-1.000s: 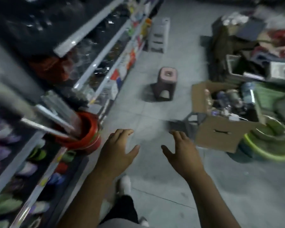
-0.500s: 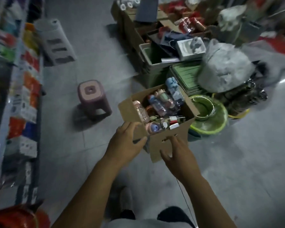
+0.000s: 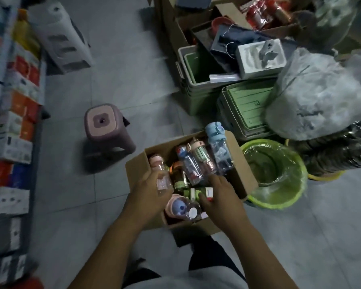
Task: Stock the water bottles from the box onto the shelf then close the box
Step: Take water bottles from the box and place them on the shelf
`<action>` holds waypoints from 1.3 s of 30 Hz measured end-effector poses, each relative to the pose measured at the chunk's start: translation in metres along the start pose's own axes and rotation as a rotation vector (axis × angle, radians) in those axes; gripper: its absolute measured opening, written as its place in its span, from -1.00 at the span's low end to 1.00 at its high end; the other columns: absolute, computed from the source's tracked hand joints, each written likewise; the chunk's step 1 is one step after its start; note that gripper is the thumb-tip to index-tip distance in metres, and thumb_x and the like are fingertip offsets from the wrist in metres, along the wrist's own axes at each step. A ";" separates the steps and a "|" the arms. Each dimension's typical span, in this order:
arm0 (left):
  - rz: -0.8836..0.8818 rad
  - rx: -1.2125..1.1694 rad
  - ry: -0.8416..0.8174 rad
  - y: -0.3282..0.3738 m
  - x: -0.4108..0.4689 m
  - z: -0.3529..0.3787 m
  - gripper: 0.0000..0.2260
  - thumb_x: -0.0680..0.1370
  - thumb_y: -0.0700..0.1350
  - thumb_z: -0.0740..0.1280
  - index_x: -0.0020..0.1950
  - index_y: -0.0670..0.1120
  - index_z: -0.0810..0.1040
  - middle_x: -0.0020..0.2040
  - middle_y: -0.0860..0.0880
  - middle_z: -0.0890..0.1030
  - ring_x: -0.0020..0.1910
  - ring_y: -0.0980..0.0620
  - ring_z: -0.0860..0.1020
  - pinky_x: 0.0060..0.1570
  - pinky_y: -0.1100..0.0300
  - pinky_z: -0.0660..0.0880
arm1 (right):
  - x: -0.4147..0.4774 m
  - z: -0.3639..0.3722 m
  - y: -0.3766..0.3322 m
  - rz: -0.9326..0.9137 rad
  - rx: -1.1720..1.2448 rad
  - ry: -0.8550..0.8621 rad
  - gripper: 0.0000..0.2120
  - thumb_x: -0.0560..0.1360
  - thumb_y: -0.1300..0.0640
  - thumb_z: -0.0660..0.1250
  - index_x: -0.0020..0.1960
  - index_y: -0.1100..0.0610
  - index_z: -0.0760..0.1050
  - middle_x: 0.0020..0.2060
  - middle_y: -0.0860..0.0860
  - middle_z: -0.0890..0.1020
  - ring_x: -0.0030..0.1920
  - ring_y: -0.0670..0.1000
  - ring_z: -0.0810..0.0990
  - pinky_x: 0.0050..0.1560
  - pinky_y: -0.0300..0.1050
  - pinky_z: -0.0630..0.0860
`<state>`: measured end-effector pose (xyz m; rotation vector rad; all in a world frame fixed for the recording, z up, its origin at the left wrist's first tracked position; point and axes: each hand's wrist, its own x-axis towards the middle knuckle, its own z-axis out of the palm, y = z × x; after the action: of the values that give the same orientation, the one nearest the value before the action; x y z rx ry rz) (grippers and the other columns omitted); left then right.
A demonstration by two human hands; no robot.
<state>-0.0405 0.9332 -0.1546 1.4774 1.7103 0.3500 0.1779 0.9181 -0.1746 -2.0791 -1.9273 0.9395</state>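
Note:
An open cardboard box [image 3: 245, 180] stands on the floor in front of me, holding several clear water bottles. A blue-capped bottle [image 3: 218, 147] and a green-banded bottle [image 3: 202, 158] lean at its far side. A blue-and-pink lid [image 3: 178, 206] shows at the near end. My left hand [image 3: 149, 197] reaches in at the box's left side and curls round a pink-capped clear bottle [image 3: 159, 171]. My right hand [image 3: 220, 198] lies over the middle of the box, thumb on a small green pack [image 3: 193, 192], fingers pointing into the bottles. The shelf [image 3: 10, 126] runs along the left edge.
A pink plastic stool [image 3: 101, 122] stands on the grey tiles left of the box. A wrapped green basin [image 3: 274, 174] touches the box's right side. Green bins [image 3: 248, 105], a white bag [image 3: 315, 97] and more cartons crowd the right and back.
My view swung from the shelf to the box and closed in. Both hands went from hovering above the floor into the box, and the left hand took hold of the pink-capped bottle.

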 end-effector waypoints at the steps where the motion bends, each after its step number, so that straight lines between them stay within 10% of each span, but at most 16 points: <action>1: -0.045 -0.033 -0.001 0.004 0.011 0.007 -0.67 0.58 0.02 0.44 0.31 0.15 0.46 0.21 0.15 0.45 0.11 0.17 0.52 -0.03 0.20 0.53 | 0.019 -0.006 0.006 -0.012 -0.005 -0.022 -0.54 0.54 0.00 0.39 0.39 0.01 0.38 0.22 -0.05 0.50 0.16 -0.04 0.48 0.06 -0.15 0.45; 16: -0.572 -0.399 -0.199 -0.068 0.203 0.172 -0.36 0.50 -0.01 0.54 0.51 -0.05 0.37 0.36 -0.01 0.54 0.24 -0.06 0.57 0.24 -0.09 0.54 | 0.212 0.090 0.037 0.267 -0.391 -0.115 -0.36 0.51 0.03 0.39 0.48 0.19 0.20 0.33 0.22 0.43 0.32 0.22 0.41 0.28 0.08 0.45; 24: -0.515 -0.387 -0.243 -0.076 0.245 0.190 -0.66 0.53 -0.07 0.49 0.26 -0.01 0.50 0.10 0.09 0.63 0.14 0.01 0.60 0.11 0.08 0.54 | 0.250 0.105 0.036 0.294 -0.656 -0.145 -0.31 0.60 0.03 0.28 0.57 0.28 0.06 0.29 0.26 0.50 0.28 0.25 0.46 0.03 0.04 0.53; 27: -0.578 -0.382 -0.237 -0.074 0.253 0.193 -0.31 0.43 0.08 0.53 0.48 -0.09 0.39 0.35 -0.09 0.55 0.33 -0.15 0.53 0.36 -0.03 0.45 | 0.251 0.099 0.037 0.309 -0.592 -0.118 -0.50 0.55 0.08 0.35 0.40 0.21 0.28 0.24 0.15 0.54 0.28 0.18 0.48 -0.07 0.02 0.53; 31: -0.611 -0.334 -0.228 -0.102 0.258 0.227 -0.09 0.21 0.56 0.29 0.40 0.04 0.39 0.29 -0.10 0.55 0.21 -0.15 0.59 0.19 -0.11 0.59 | 0.241 0.086 0.040 0.276 -0.504 -0.049 -0.53 0.48 -0.08 0.42 0.25 0.12 0.36 0.13 0.10 0.54 0.21 0.15 0.49 -0.16 -0.01 0.44; 36: -0.660 -0.448 -0.137 -0.062 0.260 0.195 -0.41 0.54 0.25 0.26 0.47 -0.04 0.41 0.25 0.09 0.50 0.35 -0.14 0.51 0.04 0.28 0.55 | 0.227 0.072 0.043 0.194 -0.371 0.014 -0.42 0.43 -0.24 0.41 0.27 0.10 0.38 0.13 0.08 0.50 0.17 0.12 0.47 -0.09 -0.02 0.42; 39: -0.757 -0.535 -0.090 -0.066 0.262 0.196 -0.35 0.36 0.38 0.31 0.30 0.00 0.54 0.14 -0.07 0.62 0.13 -0.15 0.62 0.02 0.16 0.62 | 0.222 0.069 0.040 0.222 -0.214 -0.010 -0.39 0.42 -0.26 0.43 0.28 0.08 0.32 0.15 0.04 0.43 0.05 0.10 0.53 -0.16 -0.08 0.36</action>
<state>0.0662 1.0966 -0.4253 0.4081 1.7803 0.2857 0.1689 1.1002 -0.3239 -2.4549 -1.9056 0.8146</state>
